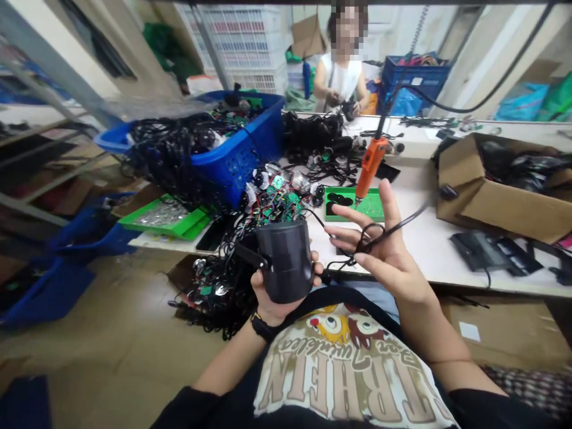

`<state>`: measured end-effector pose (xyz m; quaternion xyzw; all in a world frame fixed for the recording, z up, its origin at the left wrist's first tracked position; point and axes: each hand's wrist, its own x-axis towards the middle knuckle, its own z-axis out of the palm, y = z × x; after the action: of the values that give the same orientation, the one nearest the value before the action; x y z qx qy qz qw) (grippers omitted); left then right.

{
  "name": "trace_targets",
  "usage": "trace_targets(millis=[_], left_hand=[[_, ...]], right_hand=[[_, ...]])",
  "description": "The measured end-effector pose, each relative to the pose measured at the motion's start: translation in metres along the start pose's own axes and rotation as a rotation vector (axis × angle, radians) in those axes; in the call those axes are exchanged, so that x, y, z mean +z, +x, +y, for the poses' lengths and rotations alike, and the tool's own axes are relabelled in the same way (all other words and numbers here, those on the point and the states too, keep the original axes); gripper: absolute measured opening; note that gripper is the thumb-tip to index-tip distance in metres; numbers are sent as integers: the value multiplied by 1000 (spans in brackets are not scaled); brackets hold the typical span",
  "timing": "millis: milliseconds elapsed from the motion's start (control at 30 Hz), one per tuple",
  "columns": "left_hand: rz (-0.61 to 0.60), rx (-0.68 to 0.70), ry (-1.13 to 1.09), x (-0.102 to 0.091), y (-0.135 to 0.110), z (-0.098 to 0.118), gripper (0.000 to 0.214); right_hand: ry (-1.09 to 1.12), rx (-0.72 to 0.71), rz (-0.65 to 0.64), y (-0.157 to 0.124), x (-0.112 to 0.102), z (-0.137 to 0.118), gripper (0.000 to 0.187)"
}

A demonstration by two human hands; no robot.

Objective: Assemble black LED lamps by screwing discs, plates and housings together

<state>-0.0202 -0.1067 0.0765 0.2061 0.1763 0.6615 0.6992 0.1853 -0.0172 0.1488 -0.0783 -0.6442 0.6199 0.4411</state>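
Note:
My left hand [279,298] is wrapped round a black cylindrical housing [286,262], held upright in front of my shirt, with a black bracket [248,253] at its side. To the right of it, my right hand [388,256] is raised with several fingers stretched out. A thin black cable [402,223] loops across these fingers and by the thumb, and I hold it up there. Its far end carries a small black connector [447,192], slightly blurred, in the air near the cardboard box. Where the cable's other end goes I cannot make out.
An orange electric screwdriver [370,167] hangs above a green tray [335,217] with black discs. Wired circuit boards [281,193] are heaped beside a full blue basket [223,173]. A cardboard box [504,199] stands right. A person [342,77] works across the table.

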Motion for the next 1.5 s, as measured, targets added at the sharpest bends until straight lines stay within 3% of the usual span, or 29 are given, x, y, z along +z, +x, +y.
trace_targets(millis=[133, 267, 467, 667, 800, 900, 1100, 1267, 1500], left_hand=[[-81, -143, -29, 10, 14, -13, 84], [-58, -123, -30, 12, 32, -31, 73], [65, -137, 118, -8, 49, -51, 57], [142, -138, 235, -29, 62, -66, 60], [127, -157, 211, -29, 75, -66, 68], [114, -162, 147, -27, 88, -60, 64], [163, -163, -35, -29, 105, -50, 60], [146, -189, -116, -31, 106, -44, 60], [114, -44, -81, -27, 102, -39, 60]], right_hand=[[39, -80, 392, -6, -5, 22, 85], [123, -77, 632, -10, -4, 44, 71], [196, -15, 820, -20, -8, 87, 54], [274, 75, 892, -26, -18, 122, 56], [278, 128, 889, -31, -27, 129, 56], [283, 182, 848, -37, -43, 129, 46], [-82, 304, 438, -48, -84, 121, 30], [-332, 206, 460, -43, -109, 115, 39], [-657, 73, 235, -32, -144, 94, 29]])
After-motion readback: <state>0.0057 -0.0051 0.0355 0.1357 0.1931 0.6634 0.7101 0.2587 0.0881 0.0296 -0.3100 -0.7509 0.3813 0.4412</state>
